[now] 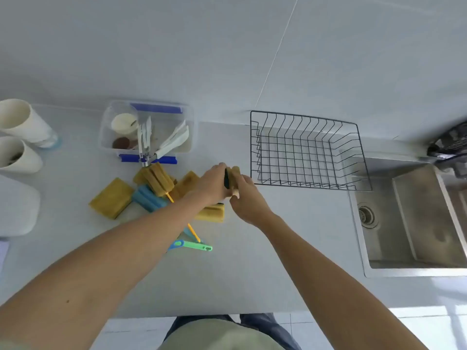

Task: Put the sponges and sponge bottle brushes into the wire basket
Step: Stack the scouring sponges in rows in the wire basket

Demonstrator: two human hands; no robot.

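My left hand (211, 182) grips a yellow sponge with a dark scouring side (231, 176), held on edge above the counter. My right hand (249, 198) touches the same sponge from the right, its fingers curled at the lower end. The black wire basket (307, 150) stands just to the right and holds nothing. On the counter to the left lie yellow sponges (111, 198) (211, 213), a yellow sponge bottle brush (158, 179), and a blue sponge bottle brush (149, 198). Green and blue brush handles (194, 245) stick out below my left forearm.
A clear plastic box with blue clips (147, 132) holds utensils behind the pile. White cups (20, 137) stand at the far left, a white board (17, 205) below them. A steel sink (414, 218) lies to the right of the basket.
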